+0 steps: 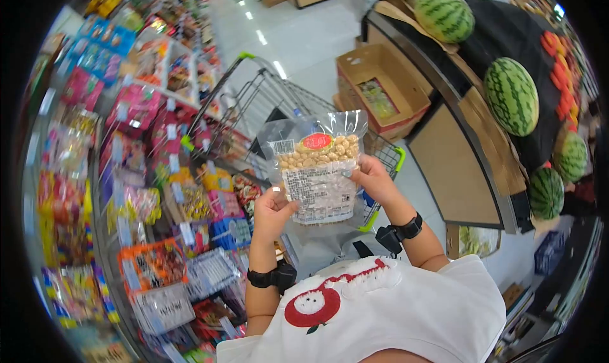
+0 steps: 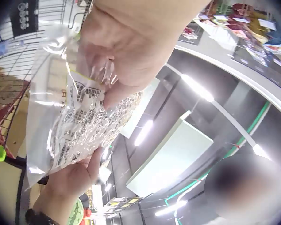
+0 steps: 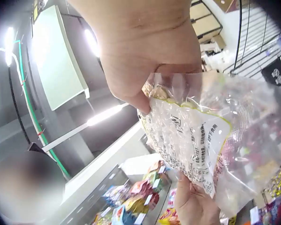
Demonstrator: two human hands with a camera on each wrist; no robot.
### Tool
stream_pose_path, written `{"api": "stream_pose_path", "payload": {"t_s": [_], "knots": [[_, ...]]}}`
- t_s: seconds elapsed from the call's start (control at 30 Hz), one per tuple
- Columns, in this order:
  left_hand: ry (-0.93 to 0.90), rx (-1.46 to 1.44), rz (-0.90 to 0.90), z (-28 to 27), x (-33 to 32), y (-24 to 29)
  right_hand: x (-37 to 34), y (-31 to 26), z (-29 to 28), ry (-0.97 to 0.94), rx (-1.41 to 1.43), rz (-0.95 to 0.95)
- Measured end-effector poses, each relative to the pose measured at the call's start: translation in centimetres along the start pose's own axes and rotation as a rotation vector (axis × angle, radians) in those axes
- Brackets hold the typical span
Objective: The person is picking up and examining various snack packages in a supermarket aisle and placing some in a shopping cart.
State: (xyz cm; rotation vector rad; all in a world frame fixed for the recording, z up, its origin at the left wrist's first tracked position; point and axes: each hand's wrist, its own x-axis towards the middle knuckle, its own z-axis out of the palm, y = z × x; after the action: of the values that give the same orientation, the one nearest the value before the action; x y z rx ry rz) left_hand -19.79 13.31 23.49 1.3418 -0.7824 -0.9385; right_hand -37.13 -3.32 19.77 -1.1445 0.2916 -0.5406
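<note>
Both hands hold up a clear plastic snack bag (image 1: 317, 172) in front of the chest. Round tan pieces fill its upper part, below a red oval logo, and a white printed label covers the lower part. My left hand (image 1: 273, 212) pinches the left edge, thumb on the label. On the right edge, my right hand (image 1: 375, 180) pinches with its thumb over the front. In the left wrist view the bag (image 2: 86, 117) looks crinkled and shiny, its label facing the camera. The right wrist view shows the label (image 3: 187, 140) and the bag's clear end.
Behind the bag stands a wire shopping cart (image 1: 254, 109) with green corners. Shelves of packaged snacks (image 1: 152, 268) line the left. A cardboard box (image 1: 380, 90) sits on the floor beyond, beside a produce stand with watermelons (image 1: 511, 96).
</note>
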Motion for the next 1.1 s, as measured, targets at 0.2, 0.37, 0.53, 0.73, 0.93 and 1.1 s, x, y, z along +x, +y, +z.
{"api": "stream_pose_path", "payload": {"t_s": [0.2, 0.37, 0.53, 0.73, 0.93, 1.1], "knots": [[0.294, 0.008, 0.145, 0.0, -10.5, 3.8, -1.6, -2.7, 7.1, -0.283, 0.051, -0.065], [0.479, 0.029, 0.272, -0.9, -21.4, 4.1, -4.7, -2.8, 14.6, -0.575, 0.065, -0.040], [0.762, -0.109, 0.327, 1.1, -33.4, 3.0, -10.4, -1.2, 21.6, -0.836, 0.047, 0.012], [0.962, -0.147, 0.433, 5.2, -45.8, 0.5, -18.8, 0.7, 27.6, -1.060, -0.026, 0.006], [1.100, -0.113, 0.433, 8.7, -53.3, -1.9, -26.1, 1.2, 30.2, -1.100, -0.051, 0.125], [1.185, -0.066, 0.482, 11.9, -56.4, -1.4, -28.7, 0.9, 31.2, -1.238, 0.025, 0.102]]}}
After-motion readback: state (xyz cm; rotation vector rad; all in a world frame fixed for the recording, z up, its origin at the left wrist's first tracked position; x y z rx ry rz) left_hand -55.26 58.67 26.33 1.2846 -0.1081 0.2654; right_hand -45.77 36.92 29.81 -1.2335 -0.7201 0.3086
